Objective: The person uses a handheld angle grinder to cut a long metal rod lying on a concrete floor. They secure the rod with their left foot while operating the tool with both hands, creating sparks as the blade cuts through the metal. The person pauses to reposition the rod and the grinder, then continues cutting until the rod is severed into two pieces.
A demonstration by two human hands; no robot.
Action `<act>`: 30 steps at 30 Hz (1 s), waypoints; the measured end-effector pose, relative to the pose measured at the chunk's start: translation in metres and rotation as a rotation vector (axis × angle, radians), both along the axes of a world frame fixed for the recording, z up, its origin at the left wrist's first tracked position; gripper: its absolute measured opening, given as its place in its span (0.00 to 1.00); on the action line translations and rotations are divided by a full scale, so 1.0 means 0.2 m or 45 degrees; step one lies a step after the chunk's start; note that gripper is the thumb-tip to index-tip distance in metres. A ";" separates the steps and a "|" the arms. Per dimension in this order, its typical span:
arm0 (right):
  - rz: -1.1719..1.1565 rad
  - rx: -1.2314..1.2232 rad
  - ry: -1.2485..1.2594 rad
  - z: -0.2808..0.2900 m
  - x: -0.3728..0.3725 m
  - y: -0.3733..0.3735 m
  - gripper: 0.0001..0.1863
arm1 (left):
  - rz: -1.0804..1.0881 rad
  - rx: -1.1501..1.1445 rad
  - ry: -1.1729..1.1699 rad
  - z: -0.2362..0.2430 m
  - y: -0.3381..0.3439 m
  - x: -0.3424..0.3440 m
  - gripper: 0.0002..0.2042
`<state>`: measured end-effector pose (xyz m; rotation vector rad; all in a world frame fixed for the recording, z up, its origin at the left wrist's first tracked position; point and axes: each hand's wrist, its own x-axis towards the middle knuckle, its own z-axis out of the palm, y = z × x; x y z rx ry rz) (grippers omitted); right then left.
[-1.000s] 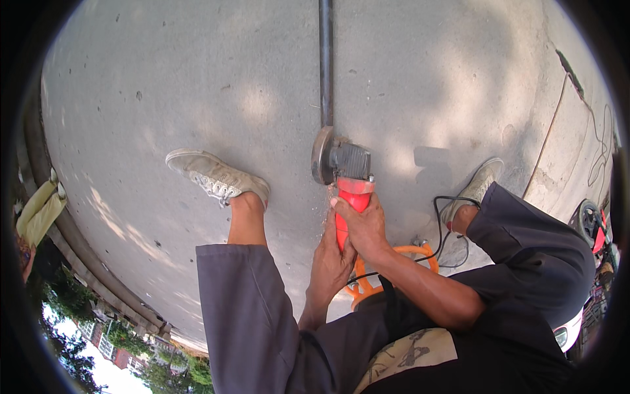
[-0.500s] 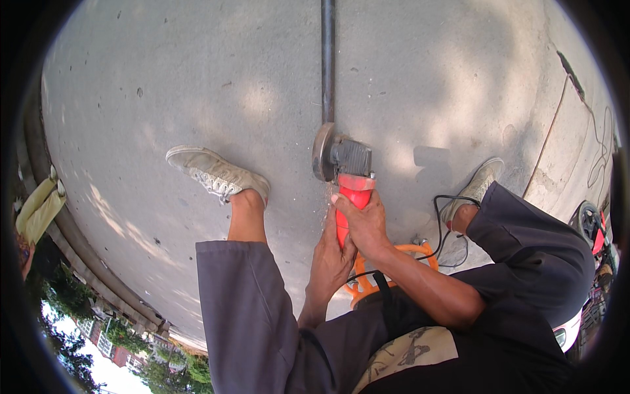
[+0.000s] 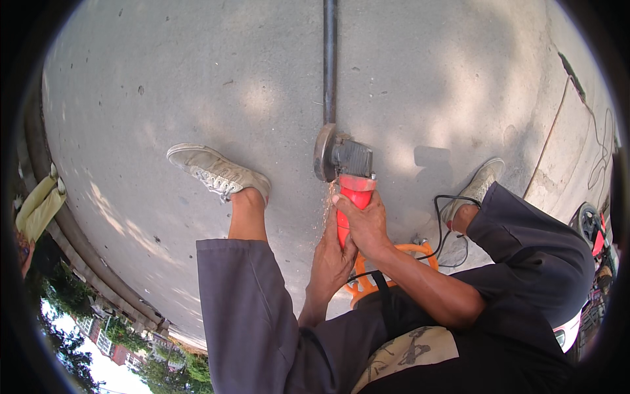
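My right hand (image 3: 366, 223) is closed round the upper body of a red angle grinder (image 3: 354, 194), thumb along its side. My left hand (image 3: 333, 256) grips the same tool lower down, its fingers partly hidden. The grinder's guarded disc (image 3: 325, 153) meets the near end of a long dark metal pipe (image 3: 329, 65), and small sparks stream down from it. A black power cord (image 3: 436, 217) loops out on the right. An orange frame (image 3: 420, 249) with wheels lies beneath my hands.
My shoes rest either side on grey concrete (image 3: 230, 98). Another person's yellow-clad legs (image 3: 36, 207) show at far left beside a curb (image 3: 102, 276) and trees. At right are a thin cable (image 3: 597, 151) and a red object with a black wheel (image 3: 587, 226).
The sparks below the grinder's disc have grown more visible. The pipe and grinder have shifted very slightly right. My hands keep the same grip.
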<state>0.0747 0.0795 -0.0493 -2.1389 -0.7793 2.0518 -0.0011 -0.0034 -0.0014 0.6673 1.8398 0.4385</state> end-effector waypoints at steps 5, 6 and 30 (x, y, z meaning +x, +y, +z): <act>0.006 -0.018 -0.009 0.03 0.01 0.02 0.34 | 0.067 -0.181 -0.151 0.03 0.02 0.00 0.37; 0.029 -0.012 -0.019 0.04 0.01 0.02 0.34 | 0.043 -0.157 -0.109 0.02 0.00 0.00 0.37; 0.003 -0.004 0.016 0.01 0.02 -0.02 0.34 | 0.029 -0.175 -0.090 0.02 0.00 0.00 0.39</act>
